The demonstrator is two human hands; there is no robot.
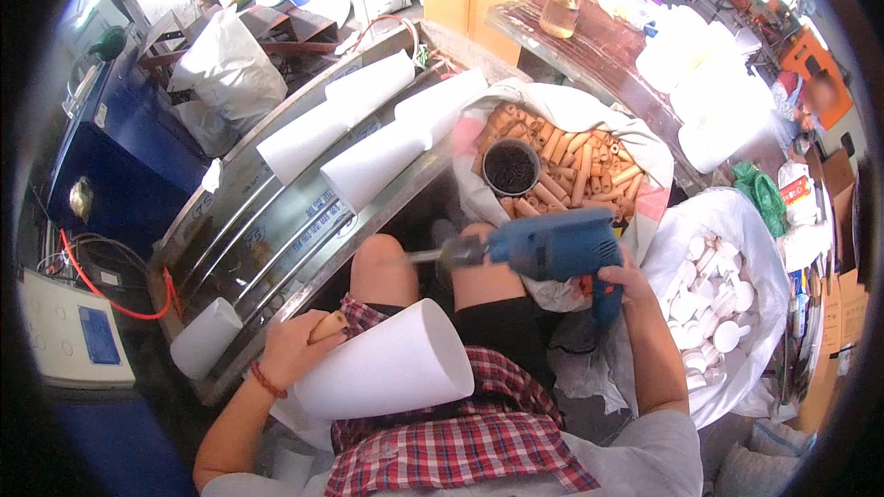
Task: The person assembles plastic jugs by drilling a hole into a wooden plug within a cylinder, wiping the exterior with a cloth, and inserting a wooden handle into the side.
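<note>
I see the blue drill (557,247) blurred; the left hand (291,350) partly hides the tan tube (329,326); dark specks (510,166) in the cup (513,193) look too tiny to identify.

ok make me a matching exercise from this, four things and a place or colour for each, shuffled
1. power drill
2. dark-filled cup
3. white disc-topped pieces
4. checked cloth

A. inside a whitish bag
B. mainly red and white
C. in the right hand
D. among brown tubes

Pairs: 1-C, 2-D, 3-A, 4-B
</note>
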